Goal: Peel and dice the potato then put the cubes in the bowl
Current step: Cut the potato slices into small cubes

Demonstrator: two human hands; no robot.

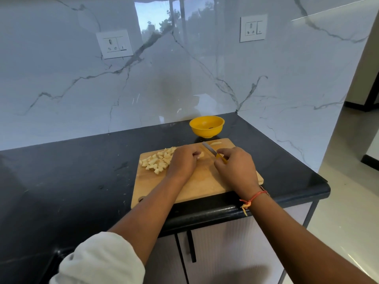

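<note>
A wooden cutting board (205, 185) lies on the black counter. A heap of pale potato cubes (158, 159) sits on its left part. My left hand (183, 160) curls its fingers round a small potato piece (201, 154) in the middle of the board. My right hand (235, 168) grips the yellow handle of a knife (211, 150), whose blade points up and left, just right of that piece. One potato strip (216, 143) lies near the board's far edge. The yellow bowl (206, 126) stands behind the board.
The black counter (71, 171) runs left from the board and ends at a rounded corner on the right (320, 181). A marble wall with two sockets (114, 44) rises behind. Cabinet doors with a black handle (191, 247) are below the edge.
</note>
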